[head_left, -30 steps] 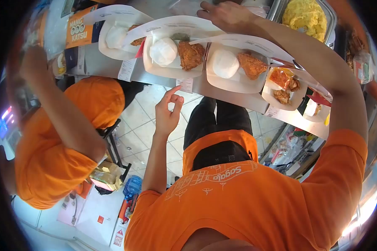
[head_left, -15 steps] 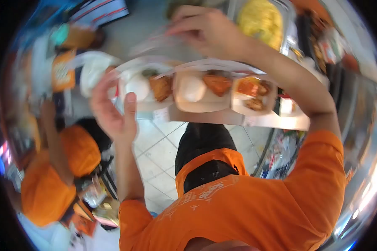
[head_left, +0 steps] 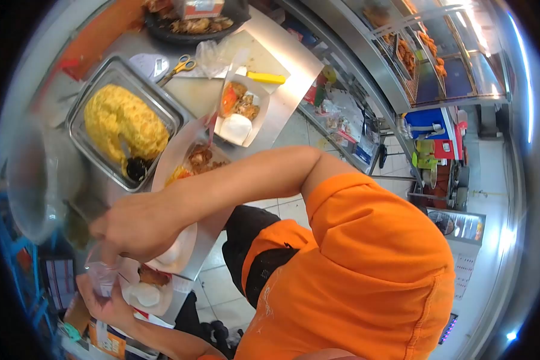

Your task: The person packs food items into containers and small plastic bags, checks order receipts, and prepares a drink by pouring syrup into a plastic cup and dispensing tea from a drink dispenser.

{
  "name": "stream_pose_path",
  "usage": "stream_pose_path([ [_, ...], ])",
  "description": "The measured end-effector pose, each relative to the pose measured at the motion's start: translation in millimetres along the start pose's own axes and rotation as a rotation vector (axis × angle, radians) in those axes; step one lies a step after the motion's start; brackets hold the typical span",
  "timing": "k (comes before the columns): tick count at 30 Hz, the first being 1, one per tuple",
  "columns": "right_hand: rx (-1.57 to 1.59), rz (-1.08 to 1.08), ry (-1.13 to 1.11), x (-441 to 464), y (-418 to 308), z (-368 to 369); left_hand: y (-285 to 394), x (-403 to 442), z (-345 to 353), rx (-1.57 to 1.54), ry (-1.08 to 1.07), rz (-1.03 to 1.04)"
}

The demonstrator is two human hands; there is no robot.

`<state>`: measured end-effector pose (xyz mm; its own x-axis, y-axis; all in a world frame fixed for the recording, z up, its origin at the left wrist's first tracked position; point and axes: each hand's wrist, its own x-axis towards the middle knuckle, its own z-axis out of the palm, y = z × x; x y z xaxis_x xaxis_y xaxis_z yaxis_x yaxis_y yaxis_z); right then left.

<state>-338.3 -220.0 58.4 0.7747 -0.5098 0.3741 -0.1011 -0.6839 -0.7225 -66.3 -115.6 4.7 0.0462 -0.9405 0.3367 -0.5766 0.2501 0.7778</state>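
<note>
Left hand (head_left: 108, 309) pinches a plastic bag (head_left: 103, 276), apparently steadying it near the right hand (head_left: 139, 225) (finger closure unclear), fingers beside a food box (head_left: 167, 297).

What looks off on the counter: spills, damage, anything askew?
No clear spill or damage. Slightly odd: a loose yellow handle juts out beside the open food box, and scissors lie nearby; tools that close to food look a bit untidy.

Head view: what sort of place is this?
Probably a takeaway kitchen: open cartons of food stand along a counter, a metal tray holds yellow food, and a lit cabinet holds fried-looking pieces.
</note>
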Motion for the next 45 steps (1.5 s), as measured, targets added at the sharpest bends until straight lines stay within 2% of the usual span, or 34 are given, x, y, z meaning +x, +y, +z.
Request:
stream_pose_path([
  [2, 0.078, 0.137, -0.235, -11.5, 5.4, -8.7, 14.2, 10.4, 18.3, -0.051, -0.075, 0.102],
  [3, 0.066, 0.138, -0.228, -18.1, 7.1, -10.1, 20.8, 15.0, 26.4, -0.056, -0.075, 0.115],
  [5, 0.185, 0.141, -0.131, -29.3, 8.3, -7.7, 31.1, 18.5, 36.0, -0.159, -0.111, 0.104],
  [7, 0.221, 0.171, -0.138, -31.2, 11.3, 0.4, 37.2, 19.4, 41.3, -0.18, -0.068, 0.062],
  [9, 0.339, -0.062, 0.092, -27.2, 12.0, 10.4, 34.2, 17.3, 34.0, -0.333, -0.199, 0.081],
  [10, 0.331, -0.071, 0.084, -24.3, 8.8, 11.1, 36.8, 15.1, 32.4, -0.334, -0.187, 0.089],
  [12, 0.455, 0.244, -0.224, -17.5, 1.1, 12.5, 45.8, 8.2, 32.2, -0.306, -0.07, -0.13],
  [13, 0.446, 0.243, -0.229, -13.2, -1.4, 16.0, 48.8, 6.6, 33.8, -0.312, -0.063, -0.125],
  [15, 0.671, 0.285, -0.167, -2.4, -1.9, 26.9, 51.2, 3.7, 35.8, -0.221, 0.072, -0.01],
  [16, 0.676, 0.282, -0.177, 2.5, 2.0, 33.1, 50.3, 3.6, 33.7, -0.215, 0.079, -0.016],
  [18, 0.555, -0.014, -0.016, 18.3, 8.5, 44.6, 46.4, 3.8, 21.8, -0.117, 0.137, -0.098],
  [20, 0.558, -0.023, -0.022, 30.4, 7.2, 36.4, 38.2, 4.4, -0.8, -0.19, 0.056, -0.177],
  [21, 0.474, 0.02, -0.104, 40.1, 7.7, 28.6, 22.4, 0.9, -11.6, -0.234, 0.038, -0.214],
  [22, 0.331, -0.082, 0.025, 49.3, 14.5, 30.0, 6.3, -3.8, -26.4, -0.259, 0.037, -0.272],
  [23, 0.305, -0.02, 0.032, 63.8, 17.0, 33.4, 22.4, 7.2, -25.1, -0.217, 0.174, -0.333],
  [24, 0.208, 0.017, -0.048, 76.9, 6.6, 23.2, 28.8, 10.0, -30.7, -0.368, 0.194, -0.408],
  [25, 0.133, -0.036, -0.003, 88.2, 8.0, 28.2, 35.1, 15.7, -35.8, -0.324, 0.208, -0.384],
  [26, 0.031, 0.053, -0.125, 98.9, -5.0, 19.7, 45.7, 21.6, -43.5, -0.356, 0.153, -0.322],
  [27, 0.236, 0.06, 0.03, 122.0, -28.1, 16.8, 41.1, 21.0, -46.8, -0.494, 0.222, -0.279],
  [28, 0.091, -0.244, 0.295, 126.6, 5.4, 40.9, 35.4, 19.5, -56.4, -0.509, 0.207, -0.24],
  [29, 0.055, -0.434, 0.116, 141.7, -5.0, 23.5, 35.7, 17.5, -64.2, -0.541, 0.193, -0.193],
  [31, 0.212, -0.297, 0.004, 149.8, -49.3, 27.6, 50.1, 16.8, -66.7, -0.599, 0.271, -0.229],
  [32, 0.241, -0.326, -0.038, 155.7, -40.2, 30.8, 53.3, 16.7, -70.7, -0.685, 0.269, -0.203],
  [34, 0.061, -0.205, 0.085, 165.7, -10.4, 39.7, 46.7, 11.6, -80.2, -0.776, 0.292, -0.196],
  [36, 0.05, -0.301, 0.017, 166.3, -16.7, 57.0, 40.1, 1.9, -87.1, -0.877, 0.29, -0.158],
  [38, 0.012, -0.443, -0.083, 163.0, -28.8, 69.3, 32.5, -7.4, -90.6, -0.624, 0.137, -0.201],
  [42, -0.095, -0.464, -0.233, 162.5, -31.0, 71.8, 23.6, -12.9, -89.8, -0.502, 0.228, -0.117],
  [44, 0.265, -0.276, 0.025, 155.5, -11.7, 83.5, 36.8, -14.5, -101.6, -0.507, 0.195, -0.337],
  [45, 0.256, -0.267, 0.035, 156.7, -8.5, 81.4, 32.7, -17.3, -102.7, -0.574, 0.201, -0.346],
])
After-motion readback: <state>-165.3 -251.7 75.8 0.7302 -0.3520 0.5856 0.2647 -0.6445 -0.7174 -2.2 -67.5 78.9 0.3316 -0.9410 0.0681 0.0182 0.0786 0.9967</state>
